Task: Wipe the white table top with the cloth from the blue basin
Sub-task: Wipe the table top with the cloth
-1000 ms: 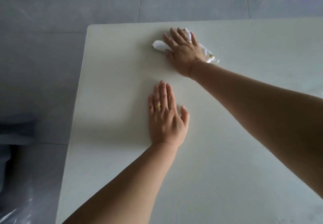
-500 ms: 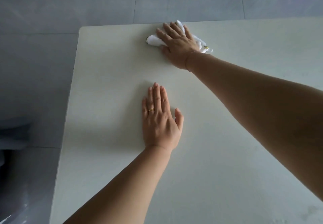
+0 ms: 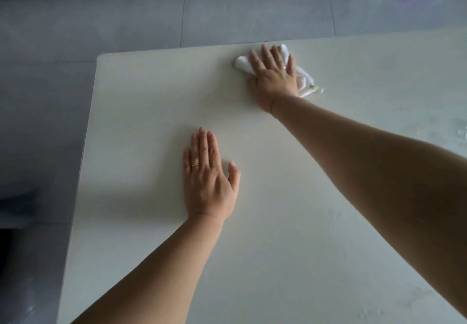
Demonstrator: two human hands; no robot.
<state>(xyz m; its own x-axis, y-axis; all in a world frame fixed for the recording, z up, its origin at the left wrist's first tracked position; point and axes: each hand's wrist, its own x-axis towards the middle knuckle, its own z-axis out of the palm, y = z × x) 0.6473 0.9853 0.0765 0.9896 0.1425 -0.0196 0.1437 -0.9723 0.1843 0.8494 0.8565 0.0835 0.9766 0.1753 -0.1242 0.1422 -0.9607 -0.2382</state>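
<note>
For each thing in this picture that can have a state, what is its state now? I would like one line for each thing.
White cloth: crumpled, lying on the table near the far edge, pressed under the right hand.
Right hand: open, fingers spread, palm down on the cloth.
Left hand: open, flat on the bare table, holding nothing.
White table top: mostly dry-looking, with wet traces at the right side.

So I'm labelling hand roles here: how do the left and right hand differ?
The right hand presses on the white cloth near the table's far edge; the left hand lies bare on the table, nearer the person. Both are flat, palm down, each with a ring.
</note>
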